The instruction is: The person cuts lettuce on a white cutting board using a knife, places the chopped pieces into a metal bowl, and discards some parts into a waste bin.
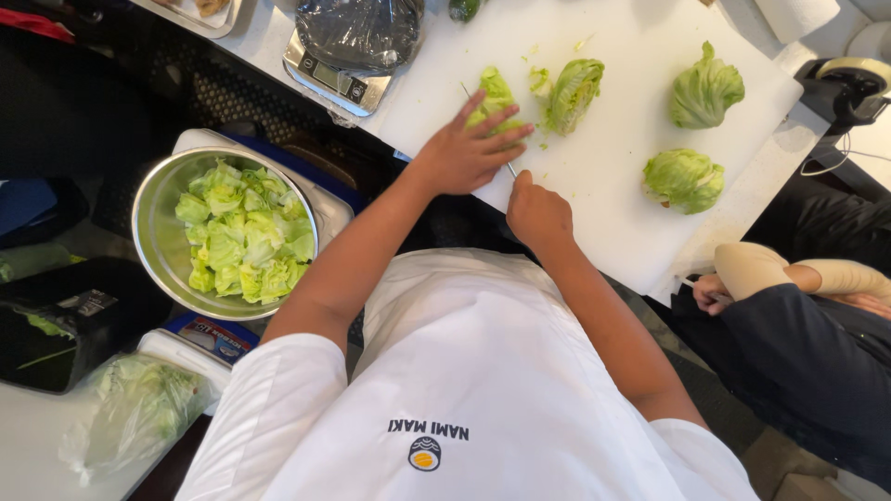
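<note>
Left hand (pixel 464 148) flat, fingers spread; right hand (pixel 536 211) apparently fisted, both arms extended.

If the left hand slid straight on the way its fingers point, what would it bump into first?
Probably the cut lettuce chunk just beyond the piece of lettuce that the left hand already presses on the white cutting board.

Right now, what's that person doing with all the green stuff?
A person in a white shirt is cutting lettuce on a white cutting board. The left hand presses down on a lettuce piece, and the right hand holds a knife beside it. Three more lettuce chunks wait on the board. A metal bowl nearby already holds chopped lettuce.
</note>
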